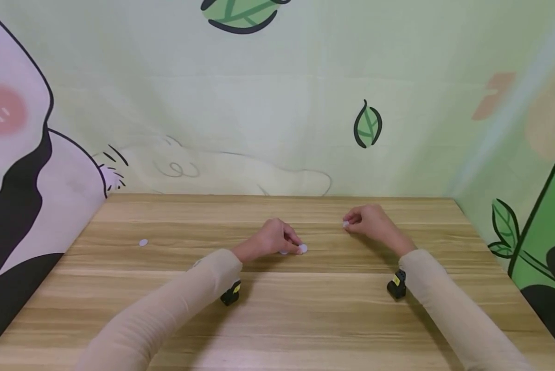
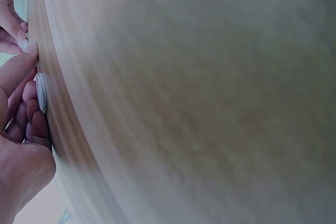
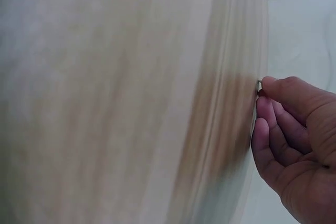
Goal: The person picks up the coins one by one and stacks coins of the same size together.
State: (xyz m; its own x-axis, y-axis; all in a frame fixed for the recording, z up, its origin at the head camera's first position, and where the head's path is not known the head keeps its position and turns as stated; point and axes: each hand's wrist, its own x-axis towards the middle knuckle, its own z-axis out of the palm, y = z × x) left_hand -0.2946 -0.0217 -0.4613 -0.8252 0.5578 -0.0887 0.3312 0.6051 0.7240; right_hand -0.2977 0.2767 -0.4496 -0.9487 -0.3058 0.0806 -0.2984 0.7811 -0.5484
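White discs (image 1: 304, 248) sit pinched, one each, in the left hand (image 1: 270, 240) and right hand (image 1: 369, 220), another disc (image 2: 41, 93) beside the left's curled fingers (image 2: 38, 125).

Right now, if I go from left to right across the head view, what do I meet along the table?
Lone white disc, left hand, white disc touching that hand, right hand pinching a further white disc.
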